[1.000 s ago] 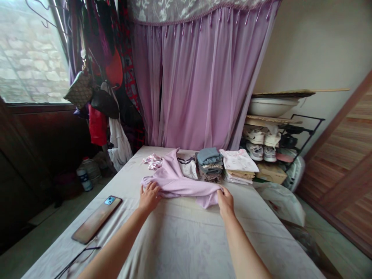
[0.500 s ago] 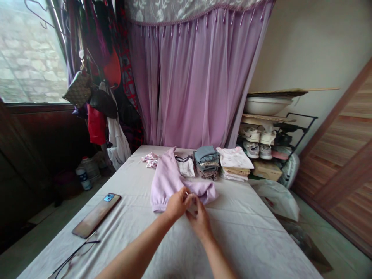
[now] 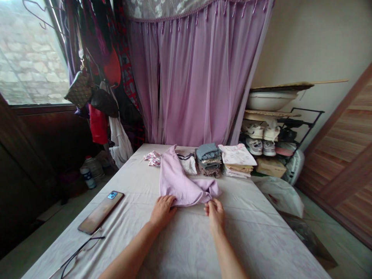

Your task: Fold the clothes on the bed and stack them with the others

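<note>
A lilac long-sleeved top [image 3: 180, 182] lies folded over on the pale sheet-covered table [image 3: 255, 240], its upper end reaching the folded stacks. My left hand [image 3: 162, 211] rests flat at its lower edge, fingers on the cloth. My right hand [image 3: 215, 213] pinches the end of the fabric at the lower right. Beyond the top sit a small pink garment [image 3: 152, 158], a white top with a dark collar [image 3: 188, 163], a stack of grey-blue folded clothes [image 3: 208, 159], and a pale pink folded stack [image 3: 236, 157].
A phone in a case [image 3: 100, 212] and a pair of glasses [image 3: 81, 252] lie on the table's left side. A shoe rack [image 3: 290, 128] with a white basin [image 3: 269, 100] stands to the right. A white bag [image 3: 280, 197] sits beside the right edge.
My hands have moved apart from the middle of the top, where they were together. The lilac cloth is now folded narrower, with its sleeve drawn to the right.
</note>
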